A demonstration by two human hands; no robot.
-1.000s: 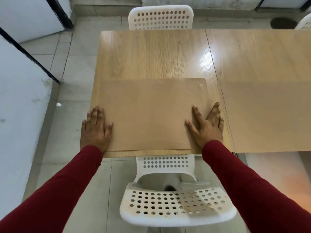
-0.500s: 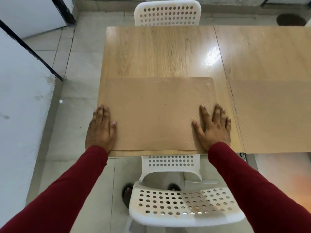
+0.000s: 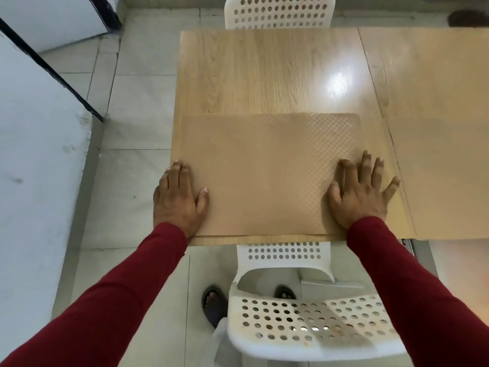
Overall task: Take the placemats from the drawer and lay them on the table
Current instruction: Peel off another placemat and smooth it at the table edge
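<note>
— Placemat (image 3: 267, 173) position on the counter (image 3: 264, 72)?
— Flat along the near edge of the wooden counter, its textured weave catching light toward the right side.
— And the hands?
— Left hand (image 3: 178, 198) lies flat with straight fingers on the mat's near-left corner, partly over the counter's left edge. Right hand (image 3: 361, 193) lies flat on the near-right corner, fingers spread, the outer ones reaching past the mat's right edge.
— Anything alongside?
— A second placemat (image 3: 444, 178) lies just beside it to the right. A white perforated chair (image 3: 304, 321) stands below the near edge; another chair (image 3: 277, 11) sits at the far side.
</note>
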